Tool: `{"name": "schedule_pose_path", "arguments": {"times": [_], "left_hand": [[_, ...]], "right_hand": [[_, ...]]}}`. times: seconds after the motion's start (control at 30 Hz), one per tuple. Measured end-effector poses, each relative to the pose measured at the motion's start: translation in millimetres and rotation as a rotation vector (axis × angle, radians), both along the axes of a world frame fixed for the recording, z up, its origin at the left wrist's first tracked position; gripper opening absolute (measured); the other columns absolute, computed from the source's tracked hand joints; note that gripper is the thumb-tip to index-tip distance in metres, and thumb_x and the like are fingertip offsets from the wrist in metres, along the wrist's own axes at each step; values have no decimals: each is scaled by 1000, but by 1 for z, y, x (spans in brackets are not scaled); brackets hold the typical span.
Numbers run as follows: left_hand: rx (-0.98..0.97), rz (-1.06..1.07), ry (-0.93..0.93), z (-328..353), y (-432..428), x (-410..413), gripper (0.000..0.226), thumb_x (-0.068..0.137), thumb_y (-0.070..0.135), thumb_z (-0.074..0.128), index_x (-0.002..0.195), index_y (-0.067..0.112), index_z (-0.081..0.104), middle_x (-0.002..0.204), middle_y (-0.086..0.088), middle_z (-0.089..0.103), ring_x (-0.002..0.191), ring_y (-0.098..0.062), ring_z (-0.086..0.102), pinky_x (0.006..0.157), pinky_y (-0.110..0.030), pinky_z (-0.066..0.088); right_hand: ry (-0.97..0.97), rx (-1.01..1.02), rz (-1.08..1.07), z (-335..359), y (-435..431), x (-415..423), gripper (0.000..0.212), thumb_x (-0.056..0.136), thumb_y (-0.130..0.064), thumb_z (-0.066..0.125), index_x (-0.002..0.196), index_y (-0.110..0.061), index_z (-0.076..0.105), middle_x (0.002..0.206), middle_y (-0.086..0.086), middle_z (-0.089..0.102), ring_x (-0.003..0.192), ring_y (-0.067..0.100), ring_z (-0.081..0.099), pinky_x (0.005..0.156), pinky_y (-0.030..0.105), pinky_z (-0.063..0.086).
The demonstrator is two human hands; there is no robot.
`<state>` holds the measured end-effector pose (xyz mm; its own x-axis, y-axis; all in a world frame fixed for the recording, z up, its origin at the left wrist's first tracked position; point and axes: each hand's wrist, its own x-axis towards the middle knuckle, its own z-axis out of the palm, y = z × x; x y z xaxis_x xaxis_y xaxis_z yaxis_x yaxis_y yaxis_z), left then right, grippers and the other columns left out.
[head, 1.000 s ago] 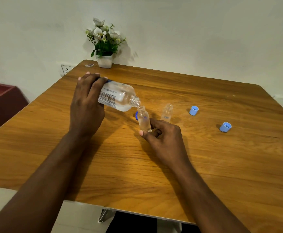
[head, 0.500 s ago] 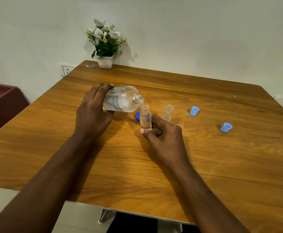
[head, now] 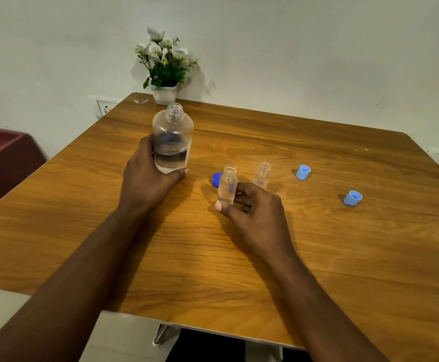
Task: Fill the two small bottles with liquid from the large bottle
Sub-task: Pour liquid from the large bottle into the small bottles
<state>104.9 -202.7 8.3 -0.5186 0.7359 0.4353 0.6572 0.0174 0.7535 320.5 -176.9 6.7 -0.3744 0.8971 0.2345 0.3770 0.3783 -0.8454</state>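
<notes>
Fingers (head: 243, 188) and thumb of the right hand (head: 258, 214) pinch the nearer small clear plastic bottle (head: 227, 185), upright on the wooden table (head: 317, 257); its liquid level is hard to read. The left hand (head: 147, 176) curls round the lower body of the large clear plastic bottle (head: 172, 137), upright, uncapped and partly full. The second small clear bottle (head: 262, 175) stands just behind the right fingers, its base hidden. A dark blue cap (head: 216, 178) shows partly behind the pinched bottle.

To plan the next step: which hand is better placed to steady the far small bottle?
Likely the right hand: it pinches the near small bottle, and the far small bottle stands just beyond it. The left hand grips the large bottle, farther off.
</notes>
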Motion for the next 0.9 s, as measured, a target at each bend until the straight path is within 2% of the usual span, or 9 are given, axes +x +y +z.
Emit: {"name": "schedule_pose_path", "arguments": {"times": [0.1,0.23,0.37,0.47,0.53,0.63,0.8,0.9], "left_hand": [[-38,-12,-55,0,1,0,84,69,36,84,137,19,38,133,1,55,112,-7,50,90,-27,45],[-40,-8,-74,-1,0,1,86,69,36,84,139,19,37,134,1,55,112,-8,52,90,-26,44],[-38,-26,-79,-5,-1,-1,93,66,38,86,141,24,33,137,3,52,122,-14,52,98,-34,47],[-15,37,-55,-6,-5,2,101,68,40,84,147,25,24,148,1,37,133,-17,41,104,-37,41],[49,124,-37,-3,-11,10,93,75,34,80,148,26,23,150,-1,31,135,-18,36,105,-37,40],[150,179,-4,0,-25,23,72,82,24,73,142,25,33,143,-1,37,129,-17,41,102,-43,46],[126,29,117,-3,-46,55,46,86,16,67,129,19,49,118,0,56,104,-9,55,81,-36,54],[95,-46,177,-3,-51,73,34,87,15,66,119,18,58,102,3,61,90,-9,59,72,-37,55]], "right_hand": [[-30,7,-12,0,0,0,41,74,-36,79,112,-26,67,107,-9,73,97,1,66,85,36,57],[-59,31,-18,1,0,-1,41,75,-33,78,114,-25,67,107,-9,72,96,1,66,84,36,57],[-79,42,-32,0,0,-1,39,76,-33,76,113,-25,66,106,-9,72,94,3,67,83,38,56],[-87,49,-34,-2,-1,-1,37,77,-34,75,111,-25,66,106,-8,72,95,6,67,82,40,56],[-93,58,-27,-2,-2,0,36,77,-35,75,110,-25,66,106,-8,72,95,6,67,82,40,56],[-102,88,-29,-1,-5,2,35,75,-37,76,107,-24,69,104,-9,73,93,6,66,81,39,55],[-98,112,-38,2,-11,11,34,76,-33,77,106,-20,71,102,-7,71,91,7,62,80,35,53],[-75,103,-56,3,-13,21,36,76,-31,77,109,-19,70,104,-6,71,92,6,63,81,33,54]]}}
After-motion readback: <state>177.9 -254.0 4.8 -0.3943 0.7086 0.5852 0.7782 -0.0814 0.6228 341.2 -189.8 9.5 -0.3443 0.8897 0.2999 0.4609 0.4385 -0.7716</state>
